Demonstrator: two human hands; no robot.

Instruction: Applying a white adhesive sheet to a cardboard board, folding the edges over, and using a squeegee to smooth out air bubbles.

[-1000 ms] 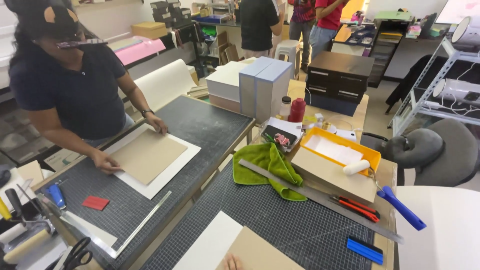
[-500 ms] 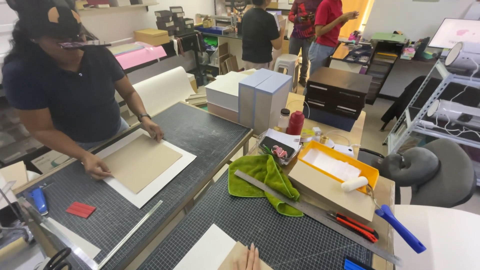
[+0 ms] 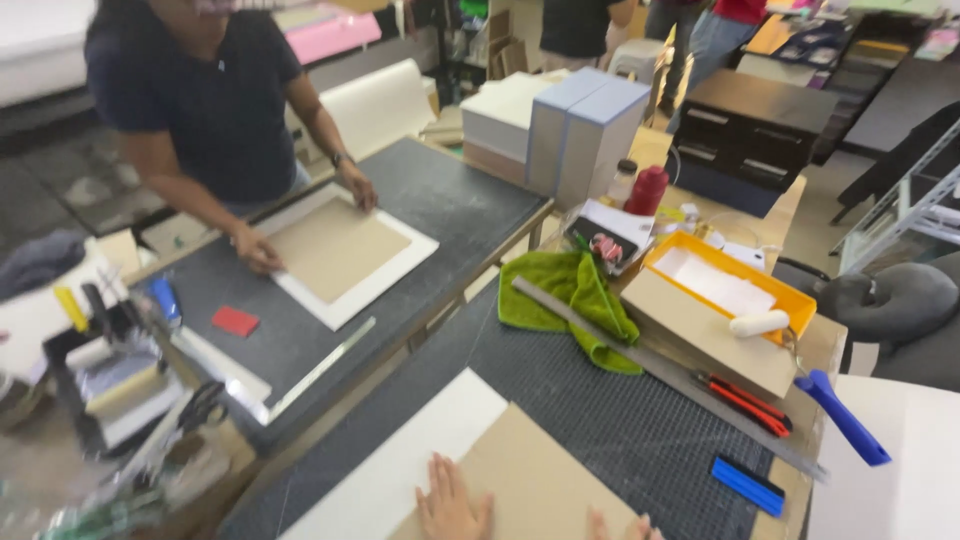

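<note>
Left hand: the left hand point(image 3: 452, 503) lies flat on the brown board point(image 3: 530, 485), fingers spread wide, holding nothing.
Right hand: only the fingertips of the right hand point(image 3: 622, 527) show at the bottom edge, touching the board; I cannot tell if it is open or closed.
Board: it lies on a white sheet point(image 3: 405, 470) on the dark mat point(image 3: 610, 420), close to the person.
Count: one green cloth point(image 3: 572, 300), one long metal ruler point(image 3: 660, 375), one yellow tray point(image 3: 725, 285), one white roller point(image 3: 758, 323), one red knife point(image 3: 745, 402).
Other person: one person across the next table presses two hands point(image 3: 255, 250) on a second brown board point(image 3: 335, 248), which lies on white paper.
Change: the left hand now shows far more than half a second ago, and the board fills more of the bottom edge. The view has dropped lower.
</note>
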